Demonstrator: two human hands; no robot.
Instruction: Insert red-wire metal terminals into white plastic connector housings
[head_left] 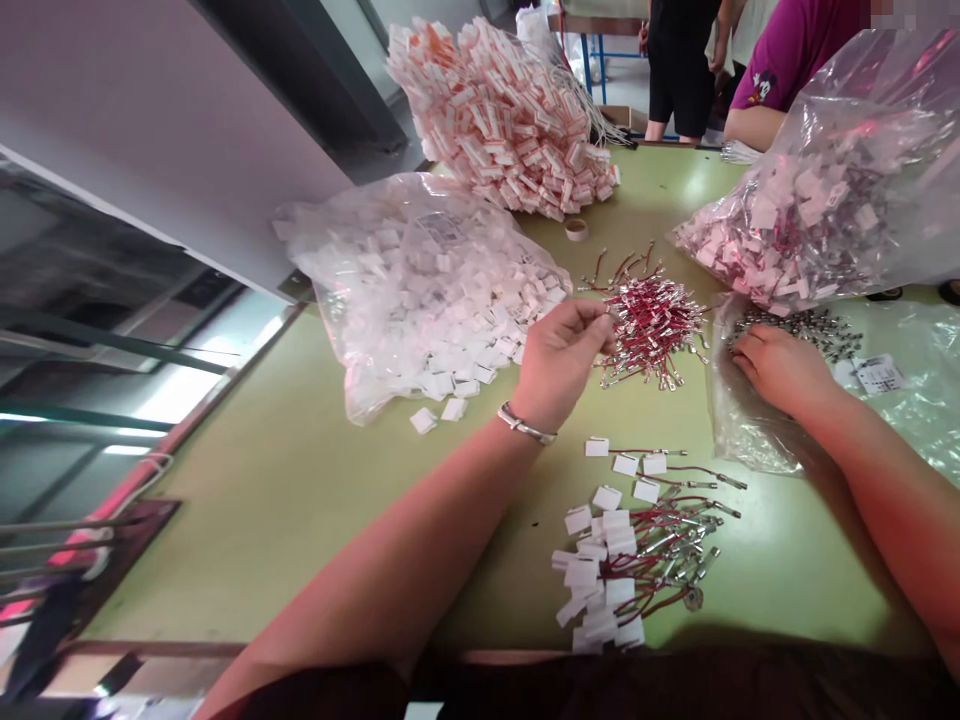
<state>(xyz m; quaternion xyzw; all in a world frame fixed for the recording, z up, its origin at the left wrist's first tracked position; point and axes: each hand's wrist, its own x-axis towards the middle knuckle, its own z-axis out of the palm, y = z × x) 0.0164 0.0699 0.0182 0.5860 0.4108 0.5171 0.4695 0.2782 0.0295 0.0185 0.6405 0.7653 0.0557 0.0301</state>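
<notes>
My left hand (pixel 564 358), with a bracelet at the wrist, is closed in a pinch at the left edge of a pile of short red wires with metal ends (pixel 651 325). What its fingertips hold is too small to make out. On the right, my right hand (pixel 784 372) has its fingers curled together at the near left edge of a heap of small dark metal pieces (pixel 821 330), which lies on a clear plastic bag (pixel 757 440). Its fingertips are partly hidden. Nearer to me lie several white connectors (pixel 604 560) with red wires and metal ends attached.
A clear bag of white connector housings (pixel 442 260) spills out at the left. Behind it stands a stack of orange-and-white parts (pixel 510 120), with a tape roll (pixel 576 230) nearby. Another full bag (pixel 817 210) is at the far right. People stand beyond the green table (pixel 300 480).
</notes>
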